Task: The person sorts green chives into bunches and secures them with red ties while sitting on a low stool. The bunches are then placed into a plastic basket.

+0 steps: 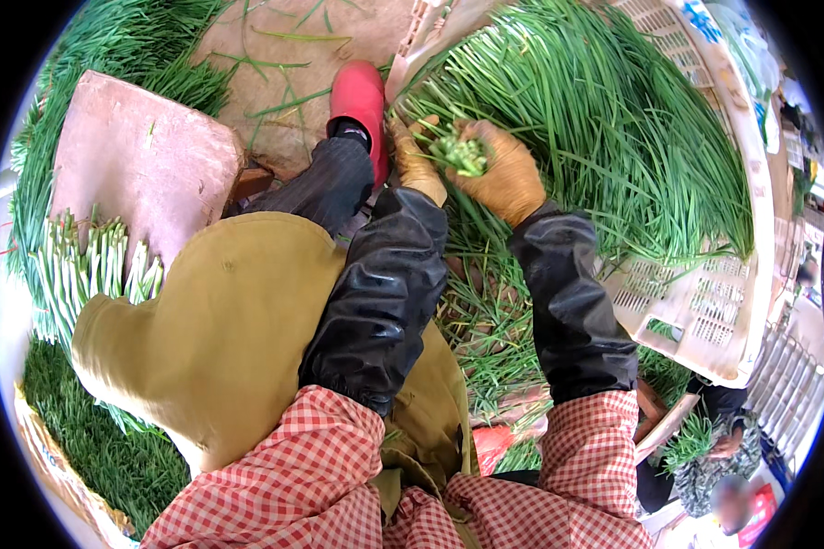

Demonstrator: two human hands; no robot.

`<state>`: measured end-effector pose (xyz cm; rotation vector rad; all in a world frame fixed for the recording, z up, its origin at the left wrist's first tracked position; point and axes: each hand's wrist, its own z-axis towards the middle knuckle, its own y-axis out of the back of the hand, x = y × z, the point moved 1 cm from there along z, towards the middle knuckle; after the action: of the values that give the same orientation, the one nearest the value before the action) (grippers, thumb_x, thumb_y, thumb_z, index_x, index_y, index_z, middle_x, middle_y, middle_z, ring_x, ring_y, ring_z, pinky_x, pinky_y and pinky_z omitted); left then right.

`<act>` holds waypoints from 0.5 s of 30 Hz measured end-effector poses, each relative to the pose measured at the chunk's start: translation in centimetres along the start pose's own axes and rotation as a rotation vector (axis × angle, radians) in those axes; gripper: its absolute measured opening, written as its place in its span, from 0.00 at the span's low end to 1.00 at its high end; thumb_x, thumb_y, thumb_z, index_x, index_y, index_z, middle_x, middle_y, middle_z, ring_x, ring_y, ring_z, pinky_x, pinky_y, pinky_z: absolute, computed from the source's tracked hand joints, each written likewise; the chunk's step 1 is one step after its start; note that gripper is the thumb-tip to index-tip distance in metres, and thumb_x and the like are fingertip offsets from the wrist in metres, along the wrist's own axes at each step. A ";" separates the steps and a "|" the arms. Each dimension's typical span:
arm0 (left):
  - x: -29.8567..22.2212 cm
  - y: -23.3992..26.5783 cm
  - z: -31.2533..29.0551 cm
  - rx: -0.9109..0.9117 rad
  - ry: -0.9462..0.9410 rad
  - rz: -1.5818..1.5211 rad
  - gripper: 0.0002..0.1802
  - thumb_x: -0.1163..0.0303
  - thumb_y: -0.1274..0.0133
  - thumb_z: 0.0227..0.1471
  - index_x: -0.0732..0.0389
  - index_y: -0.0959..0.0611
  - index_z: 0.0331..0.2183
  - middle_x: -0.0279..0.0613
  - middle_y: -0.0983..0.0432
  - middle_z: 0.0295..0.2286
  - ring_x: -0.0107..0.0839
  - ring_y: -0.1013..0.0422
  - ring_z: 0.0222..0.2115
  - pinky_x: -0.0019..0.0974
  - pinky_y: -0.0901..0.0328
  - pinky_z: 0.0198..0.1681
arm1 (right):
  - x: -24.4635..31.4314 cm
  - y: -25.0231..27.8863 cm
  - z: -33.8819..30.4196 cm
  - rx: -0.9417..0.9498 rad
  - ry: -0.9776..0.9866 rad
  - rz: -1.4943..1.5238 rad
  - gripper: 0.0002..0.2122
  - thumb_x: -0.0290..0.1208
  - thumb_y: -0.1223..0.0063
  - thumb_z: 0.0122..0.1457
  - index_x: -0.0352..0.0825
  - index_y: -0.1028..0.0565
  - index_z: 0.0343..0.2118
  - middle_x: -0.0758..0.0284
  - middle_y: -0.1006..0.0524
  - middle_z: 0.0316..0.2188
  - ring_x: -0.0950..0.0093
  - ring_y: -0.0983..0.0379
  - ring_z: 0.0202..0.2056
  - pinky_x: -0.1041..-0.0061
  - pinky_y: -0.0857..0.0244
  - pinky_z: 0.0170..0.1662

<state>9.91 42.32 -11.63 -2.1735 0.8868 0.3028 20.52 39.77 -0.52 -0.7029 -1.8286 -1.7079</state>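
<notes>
Two of my hands in view, both partly hidden: right hand [504,172] curled round a small bunch of green stems [467,156], its far fingertips out of sight. Left hand [418,166] just beside, half-curled; can't tell whether it grips anything, stems overlap its fingers. Bunch sits at the left edge of the long greens [613,137] in the white crate [710,306]. Person [716,471] lower right: small, hard to make out.

Left hand [417,163] near curled right hand [502,174]
</notes>
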 end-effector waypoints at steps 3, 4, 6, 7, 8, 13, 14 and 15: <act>-0.8 0.1 0.6 -0.029 0.018 -0.077 0.40 0.36 0.67 0.53 0.65 0.26 0.43 0.48 0.26 0.37 0.42 0.29 0.35 0.47 0.34 0.42 | 0.3 -1.6 0.2 0.021 0.029 -0.073 0.23 0.30 0.32 0.36 0.36 0.30 0.38 0.63 0.27 0.47 0.60 0.29 0.45 0.70 0.36 0.49; -0.9 0.0 0.8 -0.045 0.031 -0.082 0.39 0.36 0.67 0.53 0.65 0.27 0.43 0.48 0.26 0.37 0.42 0.29 0.35 0.47 0.34 0.42 | 0.3 -2.0 0.7 -0.005 0.050 -0.127 0.25 0.31 0.32 0.36 0.35 0.30 0.40 0.63 0.28 0.49 0.60 0.30 0.47 0.69 0.36 0.50; -1.0 0.1 1.1 -0.174 0.036 -0.077 0.39 0.36 0.67 0.53 0.64 0.28 0.44 0.47 0.27 0.40 0.40 0.31 0.38 0.46 0.36 0.44 | 0.2 -2.6 2.0 -0.024 0.075 -0.185 0.26 0.32 0.32 0.36 0.34 0.30 0.41 0.63 0.30 0.51 0.59 0.32 0.48 0.69 0.37 0.50; -0.9 0.2 1.3 -0.248 0.003 -0.023 0.35 0.37 0.66 0.53 0.61 0.27 0.41 0.43 0.28 0.38 0.38 0.31 0.38 0.41 0.36 0.41 | 0.1 -2.9 2.8 0.007 0.030 -0.280 0.27 0.34 0.33 0.36 0.33 0.30 0.42 0.62 0.31 0.52 0.59 0.33 0.48 0.69 0.37 0.51; -1.0 0.4 1.5 -0.329 -0.013 0.034 0.32 0.39 0.65 0.53 0.58 0.25 0.39 0.40 0.29 0.37 0.35 0.32 0.37 0.35 0.36 0.38 | 0.0 -3.1 3.6 0.005 0.008 -0.384 0.27 0.36 0.34 0.37 0.33 0.30 0.43 0.61 0.32 0.53 0.59 0.33 0.49 0.68 0.38 0.52; -0.7 1.0 1.5 -0.137 -0.052 -0.073 0.33 0.43 0.69 0.58 0.61 0.25 0.45 0.38 0.27 0.39 0.29 0.31 0.37 0.32 0.35 0.41 | 0.1 -4.2 4.8 0.221 -0.092 -0.314 0.28 0.43 0.37 0.38 0.35 0.30 0.43 0.57 0.25 0.38 0.56 0.29 0.40 0.63 0.35 0.43; -0.6 1.1 1.0 -0.104 -0.094 -0.103 0.33 0.43 0.69 0.58 0.61 0.25 0.45 0.38 0.27 0.39 0.29 0.31 0.37 0.32 0.35 0.41 | 0.3 -4.4 4.2 0.239 -0.075 -0.378 0.27 0.43 0.37 0.38 0.36 0.30 0.42 0.58 0.24 0.36 0.56 0.28 0.37 0.62 0.34 0.40; -0.4 1.3 0.2 -0.084 -0.030 -0.120 0.34 0.42 0.69 0.58 0.62 0.23 0.43 0.37 0.26 0.37 0.29 0.30 0.35 0.33 0.34 0.40 | 0.3 -4.4 3.4 0.233 -0.060 -0.385 0.24 0.43 0.37 0.38 0.36 0.29 0.38 0.57 0.24 0.35 0.57 0.27 0.37 0.62 0.34 0.40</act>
<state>8.72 42.06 -12.28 -2.2834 0.7353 0.3173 17.11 42.89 -3.64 -0.3233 -2.2734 -1.6710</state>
